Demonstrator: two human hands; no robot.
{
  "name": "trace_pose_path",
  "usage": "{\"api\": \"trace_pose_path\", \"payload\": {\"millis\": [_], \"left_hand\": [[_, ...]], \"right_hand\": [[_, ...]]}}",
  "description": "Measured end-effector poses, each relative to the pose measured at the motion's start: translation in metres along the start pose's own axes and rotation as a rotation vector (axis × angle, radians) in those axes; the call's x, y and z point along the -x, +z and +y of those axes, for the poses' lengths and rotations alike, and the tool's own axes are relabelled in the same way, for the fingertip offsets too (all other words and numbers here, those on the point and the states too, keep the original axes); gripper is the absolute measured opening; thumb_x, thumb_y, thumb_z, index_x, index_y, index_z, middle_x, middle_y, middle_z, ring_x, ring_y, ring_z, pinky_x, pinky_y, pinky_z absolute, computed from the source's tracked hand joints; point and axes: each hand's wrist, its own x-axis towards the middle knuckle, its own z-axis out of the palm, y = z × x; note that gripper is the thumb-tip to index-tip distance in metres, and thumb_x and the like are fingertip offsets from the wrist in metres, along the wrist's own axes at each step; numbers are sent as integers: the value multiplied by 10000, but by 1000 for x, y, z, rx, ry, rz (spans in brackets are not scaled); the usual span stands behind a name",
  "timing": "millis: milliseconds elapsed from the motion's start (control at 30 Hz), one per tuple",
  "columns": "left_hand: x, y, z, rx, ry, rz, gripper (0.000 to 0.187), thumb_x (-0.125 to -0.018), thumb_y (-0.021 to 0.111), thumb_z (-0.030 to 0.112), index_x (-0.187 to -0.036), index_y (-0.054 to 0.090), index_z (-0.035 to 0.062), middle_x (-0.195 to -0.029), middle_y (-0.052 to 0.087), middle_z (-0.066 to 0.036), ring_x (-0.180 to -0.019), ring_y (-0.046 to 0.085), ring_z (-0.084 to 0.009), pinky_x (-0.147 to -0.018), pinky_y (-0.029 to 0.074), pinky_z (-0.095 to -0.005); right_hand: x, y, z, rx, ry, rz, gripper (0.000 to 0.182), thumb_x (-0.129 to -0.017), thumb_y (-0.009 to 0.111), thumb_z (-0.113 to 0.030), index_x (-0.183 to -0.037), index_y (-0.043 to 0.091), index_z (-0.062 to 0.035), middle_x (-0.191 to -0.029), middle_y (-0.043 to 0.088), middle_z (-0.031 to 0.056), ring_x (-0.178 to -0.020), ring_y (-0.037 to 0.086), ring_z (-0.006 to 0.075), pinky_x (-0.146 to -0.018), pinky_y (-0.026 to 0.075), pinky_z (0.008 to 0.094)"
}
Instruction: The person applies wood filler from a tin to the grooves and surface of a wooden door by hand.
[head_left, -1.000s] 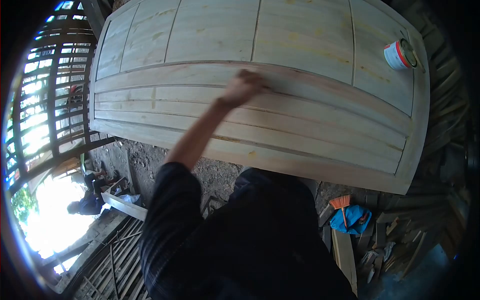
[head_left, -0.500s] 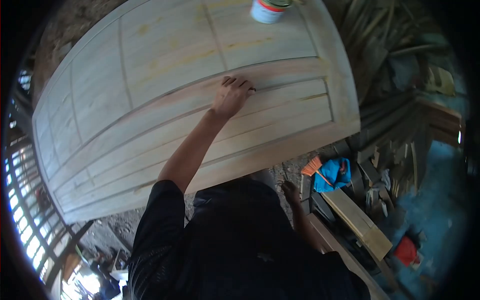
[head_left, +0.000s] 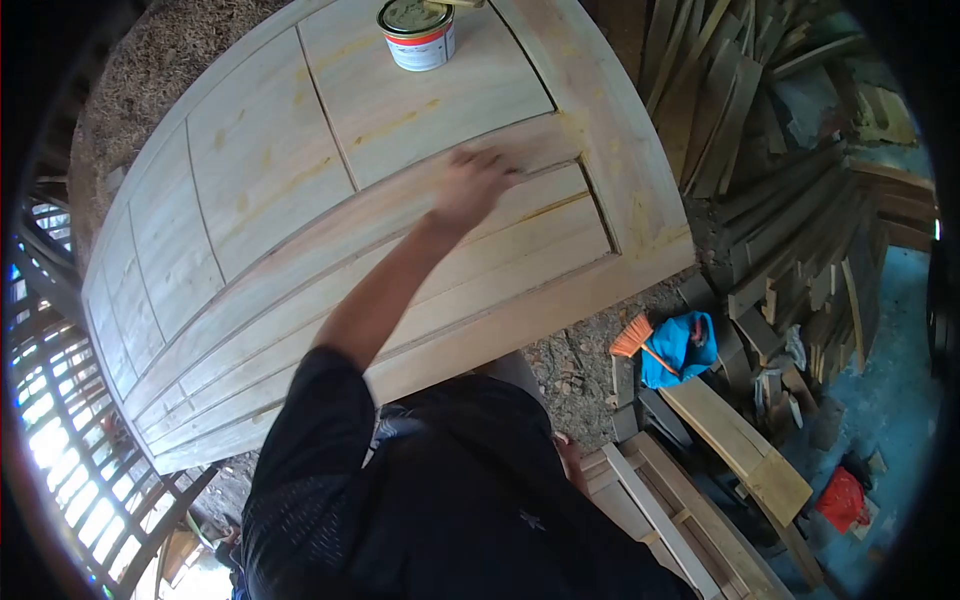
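A pale wooden panelled door (head_left: pixel 450 290) lies flat in front of me, with yellowish filler streaks along its joints. My left hand (head_left: pixel 475 185) is on the curved rail across its middle, fingers curled down against the wood and blurred by motion. Whatever is under the fingers is hidden. Low beside my body, my right hand (head_left: pixel 567 450) is mostly covered by my dark shirt, and its fingers do not show clearly. An open tin (head_left: pixel 420 50) with a red and white label stands on the door's far part, a flat scraper-like piece resting across its top.
To the right lie stacked wood offcuts (head_left: pixel 790 270), a blue bag (head_left: pixel 680 350) and an orange brush (head_left: pixel 632 337). A plank (head_left: pixel 740 440) and a wooden frame (head_left: pixel 650 500) are at lower right, a red item (head_left: pixel 845 500) beyond. A slatted lattice (head_left: pixel 70 440) stands left.
My view has shifted, so the tin appears farther left and more fully in frame. My left hand stays on the rail, now more blurred. My right hand is more hidden behind my body.
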Motion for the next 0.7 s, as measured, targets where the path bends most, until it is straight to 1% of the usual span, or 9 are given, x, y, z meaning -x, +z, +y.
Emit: {"api": "trace_pose_path", "payload": {"millis": [133,167,267,333,400,433,467,567,700], "left_hand": [[39,-24,-6,92,-239,-118,206,-928,690,352,-982,743,160,-1096,732,-30,-1037,682,-221,-925,463,-398],[23,-4,0,51,-93,1,210,-956,660,333,-1000,747,148,-1103,730,-78,-1086,670,-267,-949,472,-428],[-26,55,27,-24,-126,73,165,-861,632,193,-969,745,142,-1034,717,-88,-1058,682,-277,-963,513,-449],[-20,51,23,-79,-147,21,129,-867,643,203,-952,737,175,-1021,703,-32,-1034,672,-237,-979,478,-432],[21,19,1,-111,-213,-17,143,-860,665,207,-976,748,203,-1025,702,4,-1037,663,-214,-986,467,-430],[53,-7,-13,-117,-217,-33,153,-861,670,228,-989,753,231,-1024,699,20,-1052,656,-201,-999,452,-426],[81,-36,-25,-114,-212,-44,164,-863,674,249,-1003,758,259,-1023,697,35,-1068,648,-188,-1013,437,-422],[191,-114,-75,-242,-187,-56,158,-896,662,293,-1016,766,297,-1063,704,52,-1093,642,-169,-1018,431,-416],[342,-251,-135,-245,-315,-204,174,-897,641,227,-999,779,251,-1061,732,25,-1075,662,-173,-995,445,-434]], "right_hand": [[-16,5,-28,-124,-9,72,243,-1010,627,-165,-1238,670,-92,-981,654,8,-823,617,151,-713,517,330],[-16,-1,-28,-144,2,103,209,-1006,633,-168,-1193,686,-93,-925,629,-15,-781,600,147,-670,507,325],[-63,-23,-24,28,-313,-119,382,-977,698,-256,-1285,661,-33,-1004,704,68,-817,668,186,-668,531,306],[-95,-29,-40,-73,-221,-134,468,-951,731,-272,-1331,625,-20,-1076,705,95,-910,682,206,-709,550,323],[-140,-42,-46,241,-551,-178,515,-941,738,-279,-1373,598,-35,-1131,693,96,-1004,670,212,-768,570,354],[-164,-49,-47,60,-318,-248,554,-956,712,-303,-1429,560,-59,-1187,685,91,-1069,657,212,-801,577,379],[-201,-62,-41,224,-635,-317,522,-979,673,-293,-1441,555,-79,-1230,678,85,-1066,664,216,-770,576,379],[-196,-64,-86,386,-522,-229,517,-989,656,-267,-1455,539,-78,-1286,658,100,-1083,663,221,-773,568,364],[-233,-57,-85,-17,-666,-557,502,-991,611,-196,-1472,522,-82,-1338,637,106,-1150,632,258,-894,533,459]]}}
